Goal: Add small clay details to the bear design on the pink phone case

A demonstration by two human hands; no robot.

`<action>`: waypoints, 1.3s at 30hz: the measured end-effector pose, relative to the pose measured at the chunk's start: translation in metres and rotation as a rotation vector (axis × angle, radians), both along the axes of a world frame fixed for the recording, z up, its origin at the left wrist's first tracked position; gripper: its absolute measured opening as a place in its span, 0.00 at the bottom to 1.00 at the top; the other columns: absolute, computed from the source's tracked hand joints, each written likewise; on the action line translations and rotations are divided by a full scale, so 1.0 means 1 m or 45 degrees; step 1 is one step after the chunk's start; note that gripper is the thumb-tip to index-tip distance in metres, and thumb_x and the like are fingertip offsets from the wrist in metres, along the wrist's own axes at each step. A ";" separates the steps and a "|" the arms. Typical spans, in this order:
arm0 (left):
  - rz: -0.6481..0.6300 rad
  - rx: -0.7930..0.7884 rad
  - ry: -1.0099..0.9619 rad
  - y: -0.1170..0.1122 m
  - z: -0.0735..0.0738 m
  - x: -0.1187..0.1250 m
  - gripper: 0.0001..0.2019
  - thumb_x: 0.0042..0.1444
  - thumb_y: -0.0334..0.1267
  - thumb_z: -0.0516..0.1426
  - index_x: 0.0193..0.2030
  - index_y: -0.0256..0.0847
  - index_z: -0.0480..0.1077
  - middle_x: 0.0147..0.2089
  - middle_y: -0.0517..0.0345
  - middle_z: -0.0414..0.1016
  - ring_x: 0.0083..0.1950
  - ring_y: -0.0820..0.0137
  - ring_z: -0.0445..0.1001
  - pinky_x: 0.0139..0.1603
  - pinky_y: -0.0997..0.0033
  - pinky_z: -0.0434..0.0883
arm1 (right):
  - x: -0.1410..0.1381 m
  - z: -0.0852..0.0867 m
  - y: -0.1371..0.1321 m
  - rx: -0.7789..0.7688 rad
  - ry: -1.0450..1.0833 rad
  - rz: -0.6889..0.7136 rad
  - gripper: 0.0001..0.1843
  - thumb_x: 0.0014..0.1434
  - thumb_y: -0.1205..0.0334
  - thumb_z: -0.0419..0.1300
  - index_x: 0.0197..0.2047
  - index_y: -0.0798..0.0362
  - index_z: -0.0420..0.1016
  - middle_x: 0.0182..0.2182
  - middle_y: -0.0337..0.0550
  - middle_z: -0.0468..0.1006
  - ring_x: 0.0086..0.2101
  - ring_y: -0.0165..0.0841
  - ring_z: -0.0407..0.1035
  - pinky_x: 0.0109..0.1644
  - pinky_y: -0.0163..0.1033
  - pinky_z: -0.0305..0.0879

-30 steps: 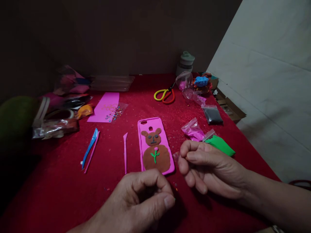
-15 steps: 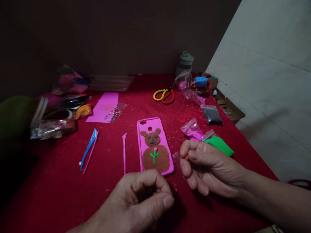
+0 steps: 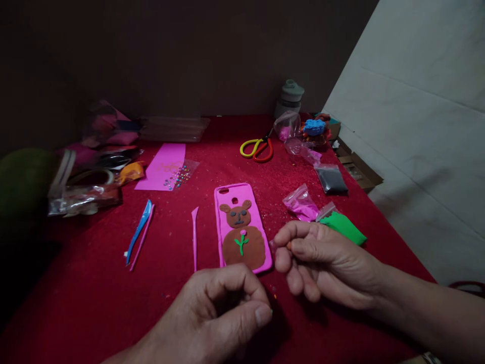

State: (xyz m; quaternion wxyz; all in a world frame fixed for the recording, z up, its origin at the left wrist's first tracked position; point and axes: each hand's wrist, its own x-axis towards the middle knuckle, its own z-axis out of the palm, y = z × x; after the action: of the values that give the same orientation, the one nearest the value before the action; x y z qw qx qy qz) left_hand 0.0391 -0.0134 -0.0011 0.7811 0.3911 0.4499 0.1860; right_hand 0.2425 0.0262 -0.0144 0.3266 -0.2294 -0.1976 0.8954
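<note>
A pink phone case (image 3: pixel 237 202) lies on the red cloth, bearing a brown clay bear with a small green and pink flower. My left hand (image 3: pixel 223 313) hovers just in front of it, fingers curled into a loose fist, thumb against the forefinger; what it holds is hidden. My right hand (image 3: pixel 326 263) sits to the case's right, thumb and forefinger pinched on a tiny orange bit of clay. A small clear bag peeks out by its fingertips.
Pink modelling tool (image 3: pixel 195 237) and blue tool (image 3: pixel 139 230) lie left of the case. Green clay bag (image 3: pixel 346 227), pink bag (image 3: pixel 301 202) and black bag (image 3: pixel 331 178) lie right. Scissors (image 3: pixel 257 148), pink sheet with gems (image 3: pixel 164 164), packets (image 3: pixel 87 192) and a jar (image 3: pixel 290 98) stand farther back.
My right hand has shifted slightly left toward the case, keeping its pinch. The left hand has stayed in place.
</note>
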 end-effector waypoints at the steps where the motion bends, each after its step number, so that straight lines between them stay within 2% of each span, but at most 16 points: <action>1: 0.007 -0.011 0.002 -0.001 0.000 0.000 0.17 0.52 0.51 0.63 0.29 0.39 0.67 0.19 0.68 0.59 0.21 0.79 0.54 0.22 0.78 0.52 | 0.000 0.000 0.000 0.002 0.000 0.001 0.04 0.58 0.70 0.65 0.37 0.60 0.74 0.29 0.46 0.82 0.26 0.31 0.78 0.24 0.26 0.74; 7: 0.079 -0.051 -0.056 -0.007 -0.007 0.001 0.16 0.53 0.50 0.62 0.29 0.39 0.66 0.21 0.66 0.60 0.23 0.78 0.54 0.24 0.74 0.51 | 0.004 -0.004 -0.002 -0.011 0.012 0.050 0.08 0.61 0.62 0.64 0.36 0.59 0.73 0.24 0.43 0.79 0.21 0.30 0.76 0.18 0.25 0.70; 11: 0.019 -0.044 -0.064 -0.005 -0.007 0.001 0.16 0.53 0.50 0.62 0.29 0.39 0.66 0.22 0.65 0.61 0.23 0.77 0.56 0.25 0.74 0.53 | 0.006 -0.008 -0.003 0.004 0.034 0.044 0.12 0.62 0.57 0.63 0.35 0.59 0.74 0.22 0.43 0.78 0.21 0.29 0.75 0.17 0.25 0.69; 19: -0.015 -0.009 -0.026 -0.001 -0.005 0.000 0.18 0.51 0.52 0.62 0.29 0.39 0.66 0.20 0.67 0.59 0.21 0.79 0.54 0.22 0.77 0.53 | 0.002 -0.005 -0.002 -0.017 0.010 0.074 0.07 0.61 0.66 0.63 0.38 0.62 0.78 0.27 0.49 0.81 0.24 0.32 0.78 0.21 0.27 0.73; 26: -0.002 -0.010 -0.051 -0.003 -0.006 0.000 0.17 0.53 0.51 0.62 0.29 0.39 0.66 0.21 0.66 0.60 0.22 0.78 0.55 0.23 0.77 0.53 | 0.001 -0.003 -0.003 0.012 0.017 0.014 0.04 0.56 0.72 0.65 0.37 0.62 0.79 0.28 0.48 0.82 0.26 0.31 0.78 0.24 0.27 0.74; 31: 0.014 -0.031 -0.062 -0.001 -0.007 -0.001 0.17 0.53 0.51 0.62 0.29 0.39 0.66 0.21 0.67 0.60 0.22 0.79 0.55 0.22 0.77 0.53 | 0.001 -0.001 -0.002 0.011 0.008 -0.011 0.06 0.53 0.76 0.66 0.36 0.61 0.78 0.28 0.46 0.82 0.26 0.31 0.78 0.25 0.28 0.75; 39: -0.024 0.023 -0.018 -0.002 -0.004 0.000 0.19 0.51 0.53 0.62 0.27 0.38 0.65 0.19 0.67 0.59 0.21 0.79 0.55 0.21 0.78 0.53 | 0.001 -0.002 -0.002 0.015 -0.008 -0.009 0.05 0.52 0.72 0.68 0.34 0.59 0.78 0.26 0.44 0.80 0.23 0.30 0.76 0.20 0.26 0.72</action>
State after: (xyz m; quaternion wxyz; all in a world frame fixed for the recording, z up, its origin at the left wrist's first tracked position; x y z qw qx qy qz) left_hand 0.0394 -0.0156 -0.0051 0.7825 0.4009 0.4389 0.1853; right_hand 0.2437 0.0240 -0.0169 0.3304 -0.2308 -0.2030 0.8924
